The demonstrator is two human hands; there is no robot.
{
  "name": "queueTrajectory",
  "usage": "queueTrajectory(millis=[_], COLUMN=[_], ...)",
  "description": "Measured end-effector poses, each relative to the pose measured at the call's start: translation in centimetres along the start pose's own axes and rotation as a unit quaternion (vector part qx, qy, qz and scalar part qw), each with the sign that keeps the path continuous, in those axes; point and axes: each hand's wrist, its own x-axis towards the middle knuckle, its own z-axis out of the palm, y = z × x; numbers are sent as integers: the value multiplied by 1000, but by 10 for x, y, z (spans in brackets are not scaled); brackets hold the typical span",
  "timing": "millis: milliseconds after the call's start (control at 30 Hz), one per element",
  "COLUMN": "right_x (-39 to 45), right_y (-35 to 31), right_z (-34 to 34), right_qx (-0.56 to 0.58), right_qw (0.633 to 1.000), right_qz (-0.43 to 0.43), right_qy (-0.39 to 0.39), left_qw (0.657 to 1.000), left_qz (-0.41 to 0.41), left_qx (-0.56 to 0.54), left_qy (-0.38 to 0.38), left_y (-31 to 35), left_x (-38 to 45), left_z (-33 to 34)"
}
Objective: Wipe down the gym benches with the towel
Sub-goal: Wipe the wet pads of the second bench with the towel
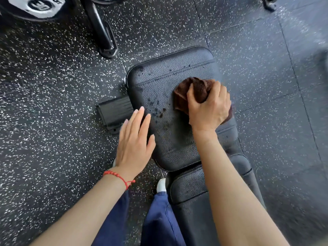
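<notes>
- My right hand (209,105) has its grip wrapped round the bunched brown towel (188,96), thumb hooked over the top fold, pressing it down on the black padded desk (159,82) that is the gym bench
- My left hand (135,139) lies flat with straight fingers on the near-left edge of the pad, well to the left of the grip, holding nothing and steadying the pad
- Dark wet-looking spots (159,110) sit just left of the grip, with a few more beyond it toward the far seam; I judge these are what the stroke should catch
- To do it well I would keep the towel flat under the palm, sweep left across the spots in overlapping passes, then run along the seam (177,71) where grime collects
- The lower pad (188,185) behind the grip, toward me, looks not yet wiped
- Hard to tell: most of the towel is under my hand, so I cannot say how much cloth meets the pad, nor whether it is damp
- My right forearm covers the pad's right edge, and the frame under the bench is hidden but for a black foot (115,112) out to the left
- The top-left gear (40,5) is cut off
</notes>
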Motion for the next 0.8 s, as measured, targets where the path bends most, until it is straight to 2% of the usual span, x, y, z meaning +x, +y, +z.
queueTrajectory(millis=[100,367,700,800], right_x=[-24,-92,-56,-25], right_y=[-16,-67,-44,-31], right_z=[2,12,20,23], right_qx=[-7,19,22,5], right_qw=[1000,998,990,993], right_qz=[2,-55,-141,-117], right_qy=[8,-37,-3,21], left_qw=[1000,999,999,998], left_qz=[0,14,41,56], left_qx=[-9,-9,-17,-2], left_qy=[-8,-34,-16,-21], left_y=[-17,-44,-49,-49], left_x=[16,23,52,66], left_z=[-11,-28,-31,-31])
